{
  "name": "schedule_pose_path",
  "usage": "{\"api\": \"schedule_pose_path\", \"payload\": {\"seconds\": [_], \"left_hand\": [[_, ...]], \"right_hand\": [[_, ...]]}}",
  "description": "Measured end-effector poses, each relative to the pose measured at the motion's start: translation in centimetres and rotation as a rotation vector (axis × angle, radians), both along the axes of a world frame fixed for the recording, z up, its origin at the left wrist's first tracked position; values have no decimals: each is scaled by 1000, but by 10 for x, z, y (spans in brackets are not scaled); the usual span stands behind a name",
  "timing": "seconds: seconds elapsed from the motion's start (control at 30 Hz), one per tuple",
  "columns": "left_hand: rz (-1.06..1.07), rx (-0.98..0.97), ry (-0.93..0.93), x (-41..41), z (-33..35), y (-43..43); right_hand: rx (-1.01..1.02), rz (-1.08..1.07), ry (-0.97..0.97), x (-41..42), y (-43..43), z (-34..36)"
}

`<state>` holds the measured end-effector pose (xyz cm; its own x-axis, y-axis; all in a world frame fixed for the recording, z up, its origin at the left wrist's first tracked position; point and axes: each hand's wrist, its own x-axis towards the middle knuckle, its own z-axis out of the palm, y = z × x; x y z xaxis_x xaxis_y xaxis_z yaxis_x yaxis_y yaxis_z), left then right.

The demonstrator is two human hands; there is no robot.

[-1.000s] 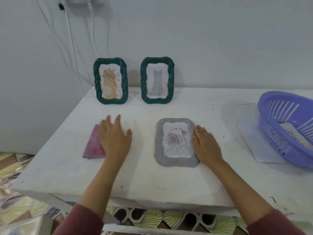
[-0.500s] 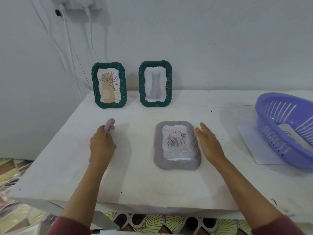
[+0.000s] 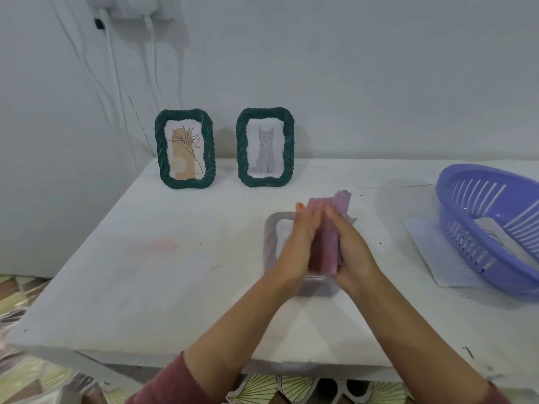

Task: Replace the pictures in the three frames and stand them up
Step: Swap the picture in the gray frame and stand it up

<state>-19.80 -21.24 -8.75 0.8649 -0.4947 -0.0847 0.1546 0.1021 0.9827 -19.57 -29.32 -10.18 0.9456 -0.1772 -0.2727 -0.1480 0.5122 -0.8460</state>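
Two green frames stand upright at the back of the white table (image 3: 145, 272): one with a plant picture (image 3: 185, 149), one with a grey cat picture (image 3: 265, 147). A grey frame (image 3: 272, 243) lies flat on the table, mostly hidden under my hands. My left hand (image 3: 300, 246) and my right hand (image 3: 354, 252) are pressed together around a folded pink cloth (image 3: 329, 237), held just above the grey frame. The cloth's top sticks out past my fingertips.
A purple plastic basket (image 3: 493, 228) sits at the right on a sheet of white paper (image 3: 431, 252), with a paper inside it. White cables (image 3: 116, 83) hang down the wall at the back left. A faint pink smudge (image 3: 163, 246) marks the table's left side.
My left hand picked the pink cloth up off the table's left side and carried it right. Both hands now hold it together over the grey frame.
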Motion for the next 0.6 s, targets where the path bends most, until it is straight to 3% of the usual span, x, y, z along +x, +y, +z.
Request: {"api": "schedule_pose_path", "payload": {"seconds": [0.1, 0.17, 0.27, 0.4, 0.47, 0.6], "left_hand": [[245, 290, -180, 25, -17, 17], [267, 591, -301, 46, -38, 31], [204, 837, -408, 66, -72, 40], [207, 946, -485, 72, -87, 39], [202, 978, -494, 75, -90, 40], [200, 983, -542, 75, -90, 42]], "right_hand": [[-135, -184, -49, 7, -26, 3], [-586, -134, -133, 16, -30, 3], [-1209, 62, -160, 35, -42, -9], [-1664, 429, -193, 50, -35, -39], [-1786, 501, -249, 46, -30, -49], [-1740, 676, -433, 13, -39, -51]]}}
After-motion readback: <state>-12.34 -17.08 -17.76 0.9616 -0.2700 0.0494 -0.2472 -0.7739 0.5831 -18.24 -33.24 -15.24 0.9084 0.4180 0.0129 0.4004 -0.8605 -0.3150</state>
